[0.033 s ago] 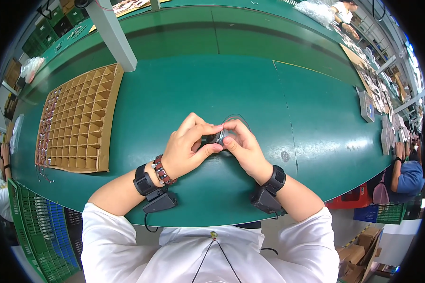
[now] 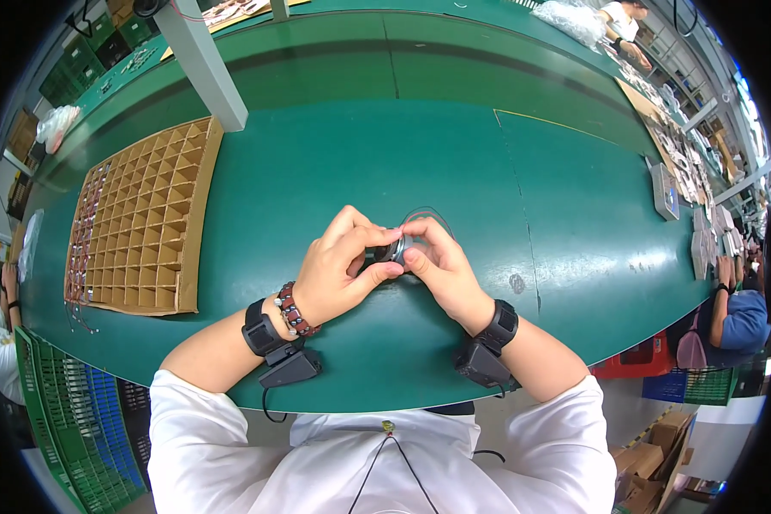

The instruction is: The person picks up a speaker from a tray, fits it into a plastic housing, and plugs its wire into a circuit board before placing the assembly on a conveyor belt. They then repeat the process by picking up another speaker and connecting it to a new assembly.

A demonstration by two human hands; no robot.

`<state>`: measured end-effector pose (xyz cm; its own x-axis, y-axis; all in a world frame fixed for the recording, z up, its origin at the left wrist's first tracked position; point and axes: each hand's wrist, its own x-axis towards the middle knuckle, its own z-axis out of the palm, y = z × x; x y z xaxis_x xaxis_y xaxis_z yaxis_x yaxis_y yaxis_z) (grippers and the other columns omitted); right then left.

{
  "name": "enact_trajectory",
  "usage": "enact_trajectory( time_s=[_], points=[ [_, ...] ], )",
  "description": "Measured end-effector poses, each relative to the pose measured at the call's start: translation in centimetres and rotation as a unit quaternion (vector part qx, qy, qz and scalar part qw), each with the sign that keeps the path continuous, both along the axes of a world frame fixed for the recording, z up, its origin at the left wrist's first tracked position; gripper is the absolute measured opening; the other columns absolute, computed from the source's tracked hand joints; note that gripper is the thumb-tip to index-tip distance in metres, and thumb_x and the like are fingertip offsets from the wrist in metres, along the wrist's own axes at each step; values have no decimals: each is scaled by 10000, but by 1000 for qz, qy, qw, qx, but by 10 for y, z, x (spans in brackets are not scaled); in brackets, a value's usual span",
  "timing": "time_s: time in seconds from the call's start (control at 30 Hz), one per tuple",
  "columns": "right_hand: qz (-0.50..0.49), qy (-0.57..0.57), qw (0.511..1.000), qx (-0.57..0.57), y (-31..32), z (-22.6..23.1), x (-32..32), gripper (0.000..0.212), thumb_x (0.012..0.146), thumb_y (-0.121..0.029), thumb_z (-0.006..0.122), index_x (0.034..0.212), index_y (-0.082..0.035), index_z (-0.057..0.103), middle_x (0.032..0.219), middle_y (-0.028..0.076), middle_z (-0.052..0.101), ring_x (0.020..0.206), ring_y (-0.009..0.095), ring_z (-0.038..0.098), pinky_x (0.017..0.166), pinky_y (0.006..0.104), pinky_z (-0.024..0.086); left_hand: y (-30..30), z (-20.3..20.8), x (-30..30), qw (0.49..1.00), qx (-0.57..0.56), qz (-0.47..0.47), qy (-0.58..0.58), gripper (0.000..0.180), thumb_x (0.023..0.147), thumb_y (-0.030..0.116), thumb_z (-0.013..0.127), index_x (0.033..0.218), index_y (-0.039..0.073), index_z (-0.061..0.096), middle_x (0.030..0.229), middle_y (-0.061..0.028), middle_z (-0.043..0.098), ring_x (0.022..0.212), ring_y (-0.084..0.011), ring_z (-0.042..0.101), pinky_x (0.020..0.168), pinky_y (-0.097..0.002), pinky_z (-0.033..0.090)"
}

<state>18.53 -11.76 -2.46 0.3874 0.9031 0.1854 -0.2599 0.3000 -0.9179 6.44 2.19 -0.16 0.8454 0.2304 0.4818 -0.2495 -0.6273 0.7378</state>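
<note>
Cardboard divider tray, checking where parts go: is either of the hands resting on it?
No: both the left hand and right hand hold a small round part, clear of the cardboard divider tray.

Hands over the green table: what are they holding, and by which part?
Left hand and right hand pinch a small dark round part by its rim.

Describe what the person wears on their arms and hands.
Both hands, left hand and right hand, are bare. Each wrist carries a black strap with a boxy black device; a thin cable hangs from the left one. The left wrist also has a reddish bead bracelet. White sleeves are pushed up.
</note>
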Motion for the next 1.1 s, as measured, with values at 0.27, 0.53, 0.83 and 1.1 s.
enact_trajectory(
  time_s=[0.27,0.53,0.83,1.1],
  points=[
    [-11,-51,997,-53,-1,8,-1,247,954,-162,541,1139,-16,466,976,54,557,809,103,581,712,249,488,1,-4,-1,1000,0,1,0,461,717,281,802,1070,96,571,860,-43,489,495,-101,436,442,-257,363],
    [-52,-31,998,-28,2,6,-3,259,910,-99,591,1130,-14,482,998,65,539,835,122,583,731,266,505,2,1,2,995,-88,-3,42,399,769,186,756,1084,65,544,900,-53,510,508,-86,437,469,-235,355],
    [-102,-196,975,6,1,-4,-2,339,856,-14,621,1165,-16,480,1131,92,448,976,160,541,823,291,493,10,-16,3,961,-265,-79,7,293,862,115,644,1099,17,502,1093,-75,536,620,-37,442,559,-186,374],
    [-76,-178,981,11,4,-3,-6,325,882,-49,602,1174,-12,465,1124,84,446,910,129,535,781,269,482,10,-14,5,975,-196,-104,-15,331,849,126,661,1120,20,502,1060,-68,495,664,-67,473,579,-194,383]
  ],
)
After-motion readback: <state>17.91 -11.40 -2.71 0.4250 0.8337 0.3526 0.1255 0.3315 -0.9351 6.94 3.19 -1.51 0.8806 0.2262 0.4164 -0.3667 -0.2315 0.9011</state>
